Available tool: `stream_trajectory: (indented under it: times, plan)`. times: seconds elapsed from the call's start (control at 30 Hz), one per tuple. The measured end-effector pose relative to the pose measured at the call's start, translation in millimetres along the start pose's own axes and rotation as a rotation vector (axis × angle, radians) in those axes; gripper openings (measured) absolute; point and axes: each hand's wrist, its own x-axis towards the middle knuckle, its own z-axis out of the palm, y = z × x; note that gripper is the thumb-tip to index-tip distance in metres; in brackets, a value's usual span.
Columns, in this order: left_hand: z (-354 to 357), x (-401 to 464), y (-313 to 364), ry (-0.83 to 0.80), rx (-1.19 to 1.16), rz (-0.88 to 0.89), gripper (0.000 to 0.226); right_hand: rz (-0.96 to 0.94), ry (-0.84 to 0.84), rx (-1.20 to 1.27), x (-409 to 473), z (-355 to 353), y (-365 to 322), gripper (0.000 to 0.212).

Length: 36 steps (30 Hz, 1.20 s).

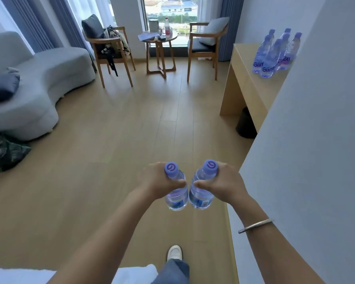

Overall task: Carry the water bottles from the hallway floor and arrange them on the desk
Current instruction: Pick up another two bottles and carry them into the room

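Observation:
My left hand (158, 181) grips a clear water bottle (176, 198) with a purple cap, held upright over the wooden floor. My right hand (219, 182) grips a second bottle (200, 198) of the same kind, right beside the first, almost touching it. Ahead on the right stands a light wooden desk (244, 78). Several matching bottles (275, 54) stand in a cluster on its top, next to the white wall, which hides the desk's near end.
A white wall corner (307, 140) juts out on my right. A dark bin (245, 125) sits under the desk. Grey sofa (35, 83) at left, two wooden chairs and a round side table (161, 41) by the window. A dark bag (4, 150) lies on the floor.

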Motion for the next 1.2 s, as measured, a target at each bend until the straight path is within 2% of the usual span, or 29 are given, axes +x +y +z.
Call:
stream_trajectory:
  times: [0.27,0.63,0.73,0.93,1.2]
  plan:
    - [-31,173,22,-0.05,0.053,0.159,0.05,0.08,0.154,0.064,135,-16,-17,0.027]
    - [-4,355,79,-0.121,0.101,0.267,0.047,0.19,0.275,0.015,295,-71,8,0.031]
    - [14,413,104,-0.182,0.077,0.313,0.04,0.224,0.31,0.014,344,-92,23,0.032]
    - [49,520,173,-0.216,0.096,0.398,0.044,0.296,0.368,0.039,424,-144,58,0.028]
    - [85,602,269,-0.316,0.1,0.557,0.037,0.493,0.513,0.025,482,-215,97,0.025]
